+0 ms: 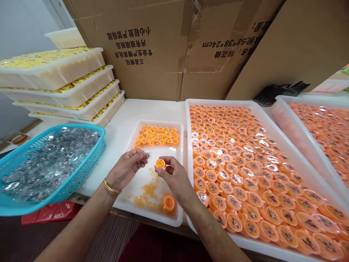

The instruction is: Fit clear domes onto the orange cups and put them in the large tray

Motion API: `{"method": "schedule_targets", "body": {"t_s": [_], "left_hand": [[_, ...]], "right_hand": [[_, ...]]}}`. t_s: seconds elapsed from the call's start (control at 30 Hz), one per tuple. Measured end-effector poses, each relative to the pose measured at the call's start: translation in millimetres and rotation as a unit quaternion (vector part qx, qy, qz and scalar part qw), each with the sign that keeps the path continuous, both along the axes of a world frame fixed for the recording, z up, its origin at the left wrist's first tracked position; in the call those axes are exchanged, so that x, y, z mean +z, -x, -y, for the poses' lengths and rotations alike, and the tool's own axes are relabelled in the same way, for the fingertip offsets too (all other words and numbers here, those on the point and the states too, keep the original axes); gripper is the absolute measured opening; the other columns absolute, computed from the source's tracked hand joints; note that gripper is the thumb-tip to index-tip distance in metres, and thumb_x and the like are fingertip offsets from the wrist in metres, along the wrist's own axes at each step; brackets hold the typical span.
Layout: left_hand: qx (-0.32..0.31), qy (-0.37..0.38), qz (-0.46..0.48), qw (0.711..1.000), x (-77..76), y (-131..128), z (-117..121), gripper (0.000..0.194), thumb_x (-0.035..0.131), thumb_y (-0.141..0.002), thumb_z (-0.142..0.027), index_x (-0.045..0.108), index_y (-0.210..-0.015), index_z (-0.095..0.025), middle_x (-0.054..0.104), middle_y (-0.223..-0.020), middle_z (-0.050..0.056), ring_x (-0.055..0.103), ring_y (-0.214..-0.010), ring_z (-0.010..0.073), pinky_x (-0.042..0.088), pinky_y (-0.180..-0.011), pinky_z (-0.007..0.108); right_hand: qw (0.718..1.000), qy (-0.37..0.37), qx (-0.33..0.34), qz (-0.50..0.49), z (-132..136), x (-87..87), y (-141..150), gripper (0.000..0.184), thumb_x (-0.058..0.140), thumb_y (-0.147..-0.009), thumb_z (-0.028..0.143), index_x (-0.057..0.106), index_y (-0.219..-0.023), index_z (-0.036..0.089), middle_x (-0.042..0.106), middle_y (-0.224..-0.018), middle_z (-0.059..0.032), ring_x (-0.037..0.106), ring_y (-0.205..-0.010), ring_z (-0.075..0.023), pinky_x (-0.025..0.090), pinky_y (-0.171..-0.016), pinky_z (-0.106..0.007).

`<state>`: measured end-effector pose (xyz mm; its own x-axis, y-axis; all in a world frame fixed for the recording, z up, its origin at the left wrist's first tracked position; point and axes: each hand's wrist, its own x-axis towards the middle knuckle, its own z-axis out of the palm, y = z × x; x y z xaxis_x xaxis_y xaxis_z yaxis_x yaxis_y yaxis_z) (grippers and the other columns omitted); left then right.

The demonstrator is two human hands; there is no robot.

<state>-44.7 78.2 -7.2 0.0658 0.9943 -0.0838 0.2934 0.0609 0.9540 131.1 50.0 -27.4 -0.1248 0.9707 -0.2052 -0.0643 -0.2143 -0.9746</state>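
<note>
Above a small white tray (178,214), my right hand (176,178) pinches a little orange cup (160,163) filled with yellow-orange bits. My left hand (124,169), a gold bangle at its wrist, grips a small clear plastic lid (147,155) with a dark print, just left of the cup and apart from it. Rows of filled orange cups (158,136) stand at the tray's far end. Loose orange bits (148,189) lie scattered across its near part. By the near right corner sits another orange cup (169,203), larger in view.
On the left, a blue basket (102,140) holds many clear plastic pieces. Stacked white trays (109,94) of yellow items rise behind it. A large white tray (189,120) of lidded orange cups lies at right, another (283,109) beyond. Cardboard boxes (152,80) wall the back.
</note>
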Motion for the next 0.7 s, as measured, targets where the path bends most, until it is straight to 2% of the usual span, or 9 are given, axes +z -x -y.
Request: {"method": "schedule_targets", "body": {"t_s": [0.03, 0.1, 0.13, 0.17, 0.27, 0.37, 0.5, 0.6, 0.7], "left_hand": [[0.014, 0.062, 0.143, 0.988, -1.0, -6, 9, 0.019, 0.055, -0.082, -0.033, 0.061, -0.079, -0.016, 0.065, -0.08, 0.004, 0.059, -0.07, 0.0125, 0.048, -0.066, 0.025], [0.043, 0.159, 0.361, 0.918, -3.1, -15, 22, 0.011, 0.065, -0.076, -0.026, 0.062, -0.077, -0.015, 0.064, -0.078, 0.002, 0.059, -0.067, 0.0093, 0.048, -0.065, 0.021], [0.051, 0.184, 0.41, 0.892, -4.1, -18, 26, 0.009, 0.067, -0.074, -0.023, 0.063, -0.076, -0.015, 0.064, -0.077, 0.001, 0.058, -0.065, 0.0081, 0.048, -0.064, 0.019], [0.053, 0.196, 0.433, 0.878, -4.9, -21, 28, 0.007, 0.067, -0.074, -0.02, 0.063, -0.075, -0.014, 0.063, -0.075, 0.0, 0.058, -0.064, 0.0075, 0.048, -0.061, 0.018], [0.032, 0.197, 0.436, 0.878, -6.4, -24, 29, 0.005, 0.065, -0.076, -0.017, 0.063, -0.077, -0.013, 0.064, -0.073, 0.001, 0.058, -0.063, 0.0079, 0.048, -0.058, 0.017], [0.012, 0.175, 0.414, 0.893, -6.8, -26, 27, 0.008, 0.062, -0.079, -0.021, 0.063, -0.08, -0.013, 0.065, -0.074, 0.003, 0.06, -0.063, 0.0097, 0.049, -0.058, 0.019], [0.023, 0.152, 0.367, 0.917, -7.1, -28, 26, 0.017, 0.059, -0.083, -0.03, 0.06, -0.078, -0.014, 0.065, -0.072, 0.003, 0.061, -0.061, 0.0112, 0.05, -0.055, 0.021], [0.038, 0.152, 0.345, 0.925, -7.9, -30, 26, 0.015, 0.067, -0.078, -0.026, 0.06, -0.076, -0.013, 0.064, -0.067, 0.001, 0.059, -0.056, 0.0086, 0.047, -0.05, 0.018], [0.059, 0.171, 0.357, 0.917, -7.8, -31, 26, 0.019, 0.072, -0.072, -0.021, 0.062, -0.087, -0.014, 0.064, -0.066, 0.0, 0.059, -0.054, 0.0075, 0.046, -0.048, 0.015]], "right_hand": [[1.0, -0.003, -0.002, -0.004, 0, -0.3, 0, 0.033, 0.064, -0.072, 0.028, 0.056, -0.103, 0.019, 0.063, -0.092, -0.003, 0.057, -0.073, -0.0141, 0.048, -0.071, -0.031], [1.0, -0.01, -0.003, -0.013, 1, -1.1, 0, 0.033, 0.065, -0.072, 0.029, 0.057, -0.102, 0.019, 0.063, -0.093, -0.0028, 0.056, -0.072, -0.0134, 0.048, -0.07, -0.03], [1.0, -0.012, -0.002, -0.019, 1, -1.4, 0, 0.033, 0.065, -0.072, 0.029, 0.057, -0.102, 0.019, 0.062, -0.093, -0.0027, 0.055, -0.071, -0.0132, 0.048, -0.069, -0.03], [1.0, -0.015, -0.002, -0.024, 1, -1.6, 0, 0.033, 0.065, -0.072, 0.029, 0.056, -0.102, 0.019, 0.062, -0.093, -0.0026, 0.055, -0.071, -0.0131, 0.047, -0.069, -0.03], [0.999, -0.023, -0.007, -0.029, 1, -1.2, 0, 0.032, 0.065, -0.072, 0.029, 0.057, -0.102, 0.019, 0.062, -0.094, -0.0028, 0.055, -0.071, -0.0129, 0.047, -0.069, -0.03], [0.999, -0.034, -0.009, -0.018, 0, -0.2, -1, 0.032, 0.065, -0.071, 0.027, 0.057, -0.101, 0.019, 0.062, -0.094, -0.0028, 0.056, -0.072, -0.013, 0.047, -0.069, -0.03], [0.999, -0.042, -0.002, -0.005, 0, -1.2, -1, 0.032, 0.064, -0.071, 0.025, 0.057, -0.102, 0.019, 0.063, -0.093, -0.0029, 0.058, -0.074, -0.0139, 0.047, -0.07, -0.03], [0.999, -0.046, 0.004, 0.0, 0, -1.8, -1, 0.032, 0.063, -0.072, 0.026, 0.057, -0.103, 0.019, 0.063, -0.092, -0.0032, 0.058, -0.075, -0.0148, 0.048, -0.072, -0.031], [0.999, -0.044, -0.003, 0.008, 0, 0.0, -1, 0.032, 0.064, -0.071, 0.027, 0.058, -0.102, 0.019, 0.063, -0.092, -0.0032, 0.058, -0.075, -0.0149, 0.048, -0.07, -0.031]]}}
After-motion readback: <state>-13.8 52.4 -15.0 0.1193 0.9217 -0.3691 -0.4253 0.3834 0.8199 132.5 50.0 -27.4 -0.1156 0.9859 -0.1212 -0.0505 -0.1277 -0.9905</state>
